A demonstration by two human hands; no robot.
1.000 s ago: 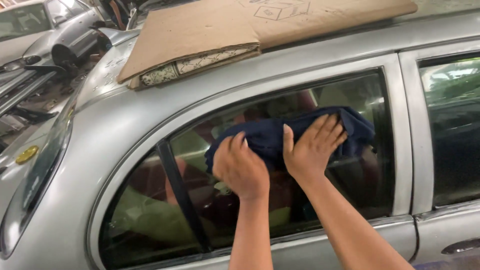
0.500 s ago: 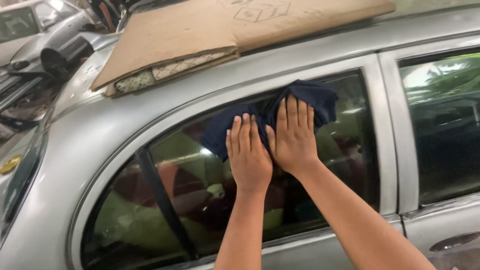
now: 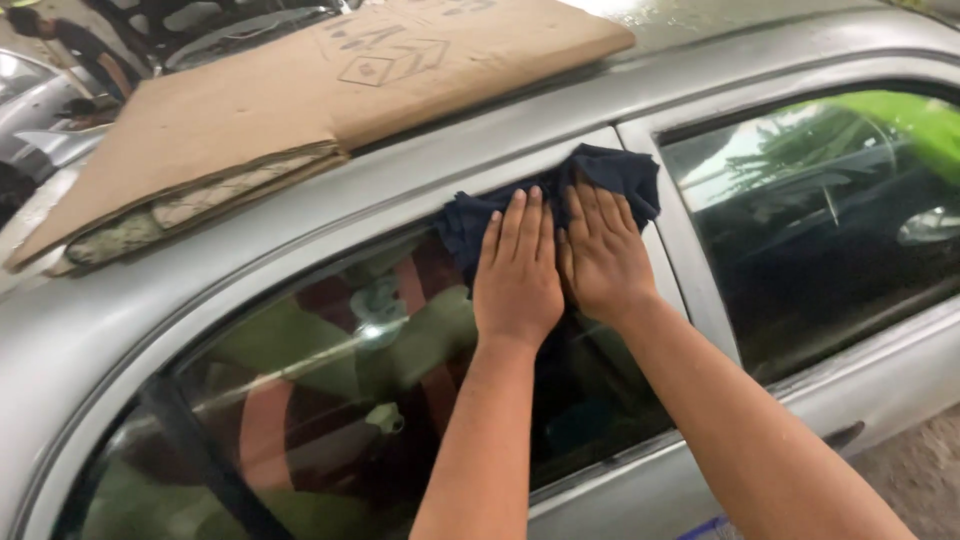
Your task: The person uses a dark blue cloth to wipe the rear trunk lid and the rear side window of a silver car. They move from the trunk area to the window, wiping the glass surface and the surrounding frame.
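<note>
A dark blue cloth (image 3: 610,172) is pressed flat against the upper rear corner of the front door window (image 3: 340,370) of a silver car. My left hand (image 3: 517,268) and my right hand (image 3: 601,252) lie side by side on the cloth, palms down, fingers pointing up and touching each other. The cloth's top edge reaches the silver window frame (image 3: 520,150). Most of the cloth is hidden under my hands.
Folded brown cardboard (image 3: 300,90) lies on the car roof. The rear door window (image 3: 830,220) is to the right, behind a silver pillar (image 3: 680,240). Another car (image 3: 40,110) and a person stand at the far left.
Both hands have slid the cloth up and to the right across the glass, from the middle of the window to its upper rear corner, and drawn closer together.
</note>
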